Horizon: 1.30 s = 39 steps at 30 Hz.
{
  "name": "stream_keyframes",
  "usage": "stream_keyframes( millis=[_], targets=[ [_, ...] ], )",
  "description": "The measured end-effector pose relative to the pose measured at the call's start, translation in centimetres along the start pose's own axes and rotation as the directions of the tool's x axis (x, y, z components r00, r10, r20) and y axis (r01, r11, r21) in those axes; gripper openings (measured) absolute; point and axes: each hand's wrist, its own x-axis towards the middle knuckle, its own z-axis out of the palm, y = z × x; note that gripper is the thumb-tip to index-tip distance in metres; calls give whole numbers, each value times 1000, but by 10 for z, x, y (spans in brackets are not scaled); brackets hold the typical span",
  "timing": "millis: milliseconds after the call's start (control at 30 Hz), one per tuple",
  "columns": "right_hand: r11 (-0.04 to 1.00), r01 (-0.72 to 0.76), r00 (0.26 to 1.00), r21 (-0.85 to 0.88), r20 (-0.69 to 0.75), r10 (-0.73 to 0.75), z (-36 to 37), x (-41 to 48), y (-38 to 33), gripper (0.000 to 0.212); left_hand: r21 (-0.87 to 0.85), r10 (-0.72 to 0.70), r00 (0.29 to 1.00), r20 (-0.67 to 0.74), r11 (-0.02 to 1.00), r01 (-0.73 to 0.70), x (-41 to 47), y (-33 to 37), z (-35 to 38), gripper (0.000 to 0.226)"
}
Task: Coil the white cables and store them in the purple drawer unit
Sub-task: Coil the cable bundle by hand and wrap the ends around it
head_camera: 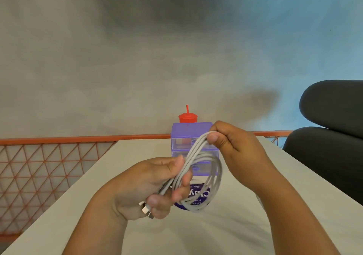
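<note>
Cable (198, 168): white, gathered in several loops, raised over the counter (196, 233) just in front of the purple drawer unit (191, 130), not yet stored
Left hand (149, 188): your fingers curl round the coil's lower side, with the metal plugs (145, 208) by your palm, likely so the ends cannot spring loose
Right hand (233, 144): thumb and fingers pinch the top of the loops, which holds them stacked
Drawers: apparently closed, so you will need one hand free
Surroundings: purple round label (198, 192) under the coil, red cup (187, 118) behind the unit
</note>
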Motion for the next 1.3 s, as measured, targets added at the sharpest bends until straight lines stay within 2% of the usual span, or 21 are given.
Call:
stream_keyframes(
  millis=[100, 167, 233, 300, 333, 433, 533, 633, 700, 767, 800, 833, 867, 900, 967, 1000, 1067, 1133, 1167, 1233, 1300],
  targets=[
    [994, 20, 1000, 105, -3, -20, 9, 0, 5, 37, -262, 80, 961, 266, 965, -8, 8, -2, -5, 30],
    [983, 13, 1000, 181, 14, -15, 14, -2, 8, 39, -391, 138, 934, 328, 920, 1, 13, -3, -5, 34],
    [964, -1, 998, 268, 54, -14, 14, -4, 10, 47, -454, 155, 934, 322, 891, 9, 14, -2, -2, 35],
    [947, -34, 988, 319, 155, -16, 10, -5, 12, 55, -486, 148, 949, 277, 874, 5, 13, -2, -1, 35],
    [947, -54, 976, 317, 215, -17, 8, -6, 11, 54, -495, 147, 956, 254, 869, -2, 11, -2, -1, 35],
    [970, -74, 953, 232, 304, 0, 5, -5, 8, 31, -488, 147, 972, 185, 872, -39, 7, -1, -1, 34],
    [983, -68, 959, 173, 284, 16, 5, -5, 6, 41, -475, 136, 978, 159, 879, -45, 4, 1, 0, 35],
    [987, -42, 970, 157, 242, 3, 2, -4, 1, 35, -467, 149, 965, 215, 884, -32, 6, 2, -5, 37],
    [980, -43, 969, 195, 245, -6, -1, -3, -1, 35, -453, 184, 948, 258, 890, -50, 9, 1, -13, 40],
    [958, -56, 962, 281, 272, -24, -3, -5, -1, 49, -429, 207, 945, 255, 900, -81, 7, 2, -17, 39],
    [943, -63, 959, 325, 280, -32, -3, -6, 0, 59, -382, 198, 959, 203, 918, -109, 4, 3, -16, 35],
    [934, -71, 960, 351, 277, -31, -3, -6, 0, 65, -289, 184, 980, 73, 945, -156, 1, 4, -13, 31],
    [933, -78, 964, 351, 264, -19, -2, -5, 0, 66, -144, 178, 977, -117, 970, -194, -3, 6, -5, 32],
    [941, -84, 970, 327, 242, 3, -1, -5, 0, 63, 1, 188, 938, -291, 981, -196, -5, 7, 1, 34],
    [974, -91, 981, 206, 189, 51, 3, -2, 0, 62, 225, 233, 845, -482, 965, -138, -5, 8, 8, 38],
    [987, -82, 983, 138, 174, 57, 4, 0, 1, 63, 345, 265, 810, -523, 935, -83, -4, 8, 9, 41],
    [997, -65, 982, 37, 179, 57, 7, 0, 3, 60, 588, 357, 755, -550, 808, 46, -1, 9, 9, 44],
    [998, -60, 970, 22, 236, 54, 6, -1, 4, 49, 767, 497, 705, -505, 634, 102, 0, 9, 7, 40],
    [996, -73, 961, 58, 273, 55, 4, -2, 4, 38, 809, 550, 684, -479, 578, 102, 0, 10, 8, 36],
    [981, -110, 935, 158, 351, 48, -1, -3, 4, 23, 826, 592, 666, -455, 559, 68, -1, 11, 10, 33],
    [970, -126, 918, 206, 396, 35, -6, -3, 5, 22, 782, 586, 664, -465, 623, -2, 0, 11, 10, 40]
  ],
)
